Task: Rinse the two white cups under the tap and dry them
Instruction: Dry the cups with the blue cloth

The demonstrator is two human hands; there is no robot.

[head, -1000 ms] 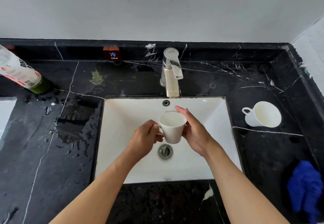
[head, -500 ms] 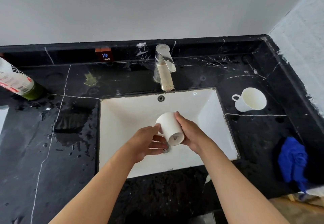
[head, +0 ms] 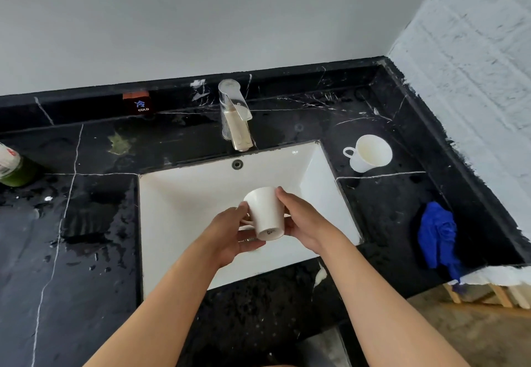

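Note:
I hold a white cup [head: 265,213] over the white sink [head: 189,194], tipped over so its base faces me and its mouth points away and down. My left hand [head: 230,233] grips it by the handle side. My right hand [head: 304,223] clasps its right wall. The second white cup [head: 370,152] lies on its side on the black counter to the right of the sink, its mouth toward me. The tap [head: 236,119] stands behind the basin, with no water visibly running from it.
A blue cloth [head: 436,234] lies crumpled at the counter's right end, near the edge. A green bottle [head: 13,165] lies at the far left. The black marble counter [head: 86,223] is wet left of the sink. White walls close the back and right.
The cup went from upright under the tap to tipped mouth-down, lower over the basin. My view shifted right and back.

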